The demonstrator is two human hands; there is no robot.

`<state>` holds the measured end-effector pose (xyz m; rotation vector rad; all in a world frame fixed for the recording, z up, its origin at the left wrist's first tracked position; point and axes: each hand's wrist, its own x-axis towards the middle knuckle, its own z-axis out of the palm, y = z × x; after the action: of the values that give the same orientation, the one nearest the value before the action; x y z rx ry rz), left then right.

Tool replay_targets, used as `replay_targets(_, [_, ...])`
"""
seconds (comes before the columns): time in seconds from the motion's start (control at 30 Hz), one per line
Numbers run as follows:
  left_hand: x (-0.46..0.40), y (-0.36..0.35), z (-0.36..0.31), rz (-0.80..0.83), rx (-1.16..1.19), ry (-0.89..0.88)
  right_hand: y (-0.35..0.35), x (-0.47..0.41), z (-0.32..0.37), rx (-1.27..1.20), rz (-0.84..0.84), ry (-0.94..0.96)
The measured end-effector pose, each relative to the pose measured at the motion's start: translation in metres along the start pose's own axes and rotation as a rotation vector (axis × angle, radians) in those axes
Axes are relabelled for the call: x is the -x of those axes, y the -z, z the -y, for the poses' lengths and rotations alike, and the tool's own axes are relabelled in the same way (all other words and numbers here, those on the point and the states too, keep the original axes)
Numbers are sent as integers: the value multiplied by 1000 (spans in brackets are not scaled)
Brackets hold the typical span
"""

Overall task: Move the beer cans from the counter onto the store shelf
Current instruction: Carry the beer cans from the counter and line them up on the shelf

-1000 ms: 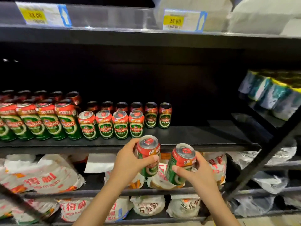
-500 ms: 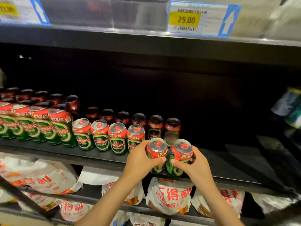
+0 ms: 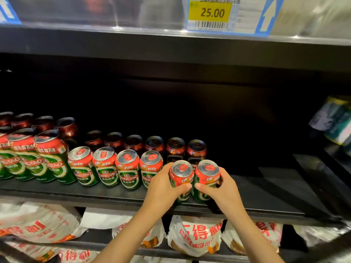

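Both forearms are showing bare up to the frame edge, no sleeves reaching them; the left hand [image 3: 163,188] and right hand [image 3: 221,188] are wearing no gloves, rings or watch

A yellow price tag [image 3: 209,12] at the upper right of the frame reads "25.00" above a barcode, on a white label with a blue arrow pointing up; its small top line is too blurred to read. The green-and-red beer cans [image 3: 106,168] in the middle left carry "TSINGTAO", partly cut off, and Chinese characters on their red bands. White bags [image 3: 195,234] along the bottom show large red Chinese characters.
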<state>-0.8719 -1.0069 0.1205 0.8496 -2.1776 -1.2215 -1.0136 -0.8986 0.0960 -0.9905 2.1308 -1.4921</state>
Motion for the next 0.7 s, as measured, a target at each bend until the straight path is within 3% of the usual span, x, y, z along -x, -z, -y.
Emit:
replay_targets(0.23, [-4,-1,2,13,-55,-111,1,0,-1,-10,63,1])
replay_targets(0.4, [-7,-2,-1,6,-188,-92,10,-5,5,-1,93,20])
replay_targets(0.57, [-21,8,-24,24,-561,-220,21,-12,14,8,182,71])
replay_targets(0.7, [-44,20,-34,226,-888,-289,23,-14,17,29,202,106])
